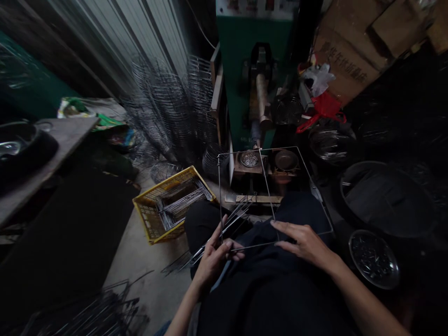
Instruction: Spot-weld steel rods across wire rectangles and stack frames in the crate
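Note:
A thin metal wire frame point(267, 184) with a middle rod lies tilted over my lap, its far edge near the machine. My left hand point(219, 254) is closed on its near left corner, index finger stretched along the side wire. With thumb and fingers, my right hand point(303, 240) pinches the lower end of the middle rod. Several loose metal rods point(235, 217) rest across my left thigh, beside my left hand. Beyond the frame, a small dish of shiny small parts point(249, 160) sits at the machine's base, beside a round dark dish point(286, 160).
A green machine point(238, 79) stands straight ahead. At left are a yellow crate point(142, 221) holding rods, stacked wire racks point(164, 102) and a bench point(70, 135). A metal bowl of small parts point(374, 259) and a large dark round pan point(385, 200) sit at right.

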The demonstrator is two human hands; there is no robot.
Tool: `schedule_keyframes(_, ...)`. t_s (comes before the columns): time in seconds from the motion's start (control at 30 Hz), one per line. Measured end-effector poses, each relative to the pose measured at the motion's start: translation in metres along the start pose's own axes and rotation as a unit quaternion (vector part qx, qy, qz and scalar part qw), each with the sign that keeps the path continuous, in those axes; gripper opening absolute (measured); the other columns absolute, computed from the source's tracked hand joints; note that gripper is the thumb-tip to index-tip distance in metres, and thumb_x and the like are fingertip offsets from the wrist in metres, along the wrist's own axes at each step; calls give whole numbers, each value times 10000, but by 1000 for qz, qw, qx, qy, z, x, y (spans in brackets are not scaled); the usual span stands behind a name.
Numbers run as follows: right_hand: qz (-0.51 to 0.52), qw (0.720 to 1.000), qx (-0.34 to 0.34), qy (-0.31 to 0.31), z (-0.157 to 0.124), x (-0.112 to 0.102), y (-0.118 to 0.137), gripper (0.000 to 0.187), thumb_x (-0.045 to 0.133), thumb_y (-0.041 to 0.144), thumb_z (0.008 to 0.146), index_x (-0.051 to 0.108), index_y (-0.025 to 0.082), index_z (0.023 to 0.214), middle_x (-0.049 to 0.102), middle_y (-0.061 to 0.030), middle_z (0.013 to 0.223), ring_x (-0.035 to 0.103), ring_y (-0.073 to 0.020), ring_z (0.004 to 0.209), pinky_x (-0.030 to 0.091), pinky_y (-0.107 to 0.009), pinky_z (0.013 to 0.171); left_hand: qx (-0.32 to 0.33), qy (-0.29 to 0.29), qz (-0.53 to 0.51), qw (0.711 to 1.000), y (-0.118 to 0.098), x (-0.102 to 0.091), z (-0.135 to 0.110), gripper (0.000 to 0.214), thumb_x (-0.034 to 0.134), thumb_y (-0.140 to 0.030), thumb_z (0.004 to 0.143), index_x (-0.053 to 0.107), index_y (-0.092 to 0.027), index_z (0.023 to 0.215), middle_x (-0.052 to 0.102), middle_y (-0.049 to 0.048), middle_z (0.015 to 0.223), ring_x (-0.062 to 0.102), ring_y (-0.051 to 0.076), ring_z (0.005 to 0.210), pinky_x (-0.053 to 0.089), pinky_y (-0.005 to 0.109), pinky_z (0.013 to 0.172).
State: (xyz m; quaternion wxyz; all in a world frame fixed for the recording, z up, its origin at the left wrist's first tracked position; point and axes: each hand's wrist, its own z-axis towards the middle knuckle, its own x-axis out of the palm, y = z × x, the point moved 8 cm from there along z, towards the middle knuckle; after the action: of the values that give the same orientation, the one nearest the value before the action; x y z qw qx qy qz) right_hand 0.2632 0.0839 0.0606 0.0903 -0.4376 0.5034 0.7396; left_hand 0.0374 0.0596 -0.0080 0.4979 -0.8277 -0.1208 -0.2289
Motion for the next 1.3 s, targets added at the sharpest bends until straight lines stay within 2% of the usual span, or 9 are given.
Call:
schedule_keyframes(0.33,-11,1000,1,-4,-1,-4,-8,560,626,252,904,454,279,1436,571,-33,1360,574,-211,1210,504,-342,1017,28,10,-1,1000,-4,6,8,931,624,-291,869,-3,-190,1550,727,114,802,693,221,683,506,288,598)
schedule_keyframes(0.7,3,1000,7,6,-3,-3,-5,560,624,272,906,452,285,1438,572,-40,1357,573,-229,1211,515,-359,1004,14,1,-10,1000,-4,6,3,930,665,-332,846,68,-228,1552,730,101,801,697,220,669,498,271,579)
schedule_keyframes(0.93,100,995,-7,28,-5,-13,23,571,663,288,885,473,298,1424,579,-39,1352,575,-218,1209,476,-339,1038,-39,26,9,999,11,7,-10,972,661,-376,848,0,-233,1547,733,116,813,699,224,682,503,281,597)
schedule_keyframes(1.1,220,974,14,55,4,-17,32,557,725,335,828,554,293,1356,707,-35,1132,668,-203,1039,535,-310,912,-51,40,9,998,21,11,-10,1022,665,-376,838,-63,-223,1538,737,112,830,698,218,678,498,283,610)
schedule_keyframes(1.3,301,951,39,54,9,-14,26,509,721,355,821,605,250,1305,732,-64,1039,710,-200,883,572,-287,763,-47,38,19,998,21,13,-11,1005,656,-362,838,-44,-208,1543,732,107,810,694,221,690,493,290,616)
